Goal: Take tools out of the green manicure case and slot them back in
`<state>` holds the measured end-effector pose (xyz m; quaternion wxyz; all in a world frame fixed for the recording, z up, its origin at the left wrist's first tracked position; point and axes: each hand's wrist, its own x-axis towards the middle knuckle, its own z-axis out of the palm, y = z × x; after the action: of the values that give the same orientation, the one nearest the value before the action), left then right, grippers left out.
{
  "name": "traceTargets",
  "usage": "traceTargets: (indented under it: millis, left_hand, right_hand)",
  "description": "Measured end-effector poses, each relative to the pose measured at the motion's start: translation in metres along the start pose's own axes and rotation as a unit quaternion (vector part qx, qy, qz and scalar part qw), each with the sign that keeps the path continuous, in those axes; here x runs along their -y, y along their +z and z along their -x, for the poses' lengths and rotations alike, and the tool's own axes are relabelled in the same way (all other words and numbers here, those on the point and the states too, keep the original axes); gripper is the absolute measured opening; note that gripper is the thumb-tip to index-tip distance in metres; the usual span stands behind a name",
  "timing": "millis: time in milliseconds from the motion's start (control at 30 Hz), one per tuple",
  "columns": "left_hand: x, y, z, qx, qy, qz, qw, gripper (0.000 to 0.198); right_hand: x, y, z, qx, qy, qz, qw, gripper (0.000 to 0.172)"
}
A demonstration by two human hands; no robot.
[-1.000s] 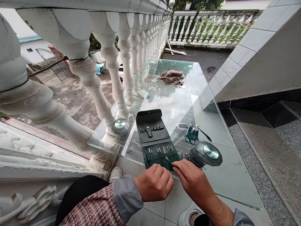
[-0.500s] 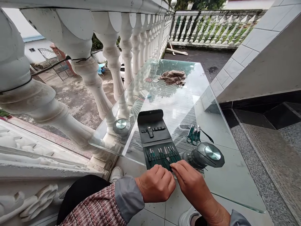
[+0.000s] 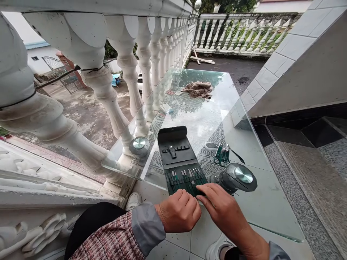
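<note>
Left hand (image 3: 179, 211) fingers curled under; tool case (image 3: 181, 162) near edge covered.

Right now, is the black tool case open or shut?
Open: the tool case lies unfolded flat on the glass table, its flap spread away and tools showing in the slots.

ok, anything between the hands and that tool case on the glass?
Nothing visible. The left hand and right hand sit at the near edge of the open tool case, fingertips at the bottom tool row. The metal table fitting stands to the right, clear of them.
</note>
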<state>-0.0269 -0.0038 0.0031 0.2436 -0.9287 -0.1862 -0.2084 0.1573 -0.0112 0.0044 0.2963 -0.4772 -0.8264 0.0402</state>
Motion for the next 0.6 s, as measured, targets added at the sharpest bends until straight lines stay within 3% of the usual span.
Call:
traceTargets:
  millis: [133, 233, 300, 600]
  left_hand:
    - [0.0, -0.001, 0.0, -0.005, -0.003, -0.002, 1.0, 0.022]
    - [0.0, -0.001, -0.001, -0.011, -0.01, -0.001, 1.0, 0.021]
    - [0.0, -0.001, -0.002, -0.015, -0.013, 0.003, 1.0, 0.02]
    - [-0.002, 0.002, 0.0, -0.008, -0.004, 0.015, 1.0, 0.016]
  right_hand:
    - [-0.011, -0.019, 0.003, 0.079, 0.001, -0.03, 0.996, 0.017]
    - [-0.009, -0.018, 0.004, 0.113, -0.015, -0.023, 0.993, 0.011]
    - [-0.004, -0.013, 0.003, 0.104, -0.027, -0.011, 0.994, 0.005]
    - [0.002, -0.002, -0.003, 0.056, -0.023, -0.002, 0.998, 0.012]
